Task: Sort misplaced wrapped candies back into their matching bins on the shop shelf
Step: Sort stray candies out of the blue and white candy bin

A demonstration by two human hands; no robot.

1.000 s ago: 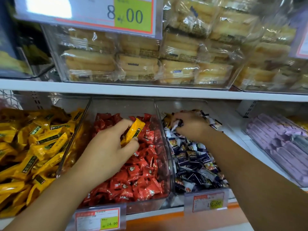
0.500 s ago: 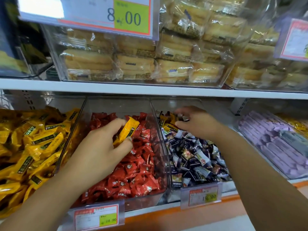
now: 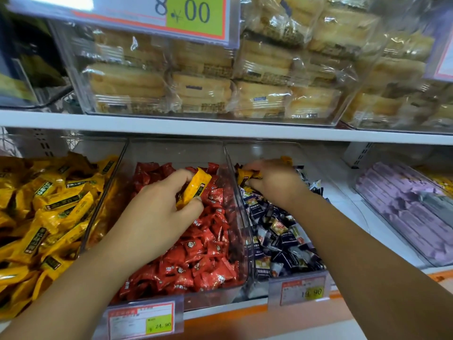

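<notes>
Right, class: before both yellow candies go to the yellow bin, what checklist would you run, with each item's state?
1. Left hand grips yellow candy: ok.
2. Right hand pinches second candy: ok.
3. Yellow bin in view, beside red bin: ok.
4. Dark bin free of yellow candies: not ok, a stray shows behind right hand.
5. Red bin free of buried candies: cannot tell.

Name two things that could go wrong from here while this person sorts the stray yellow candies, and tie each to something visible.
1. The left hand holds a yellow candy above the red candies; a slip would likely drop it among them.
2. The right hand pinches a second yellow candy amid the dark-wrapped candies; lifting it out may drag some over the clear divider.
</notes>
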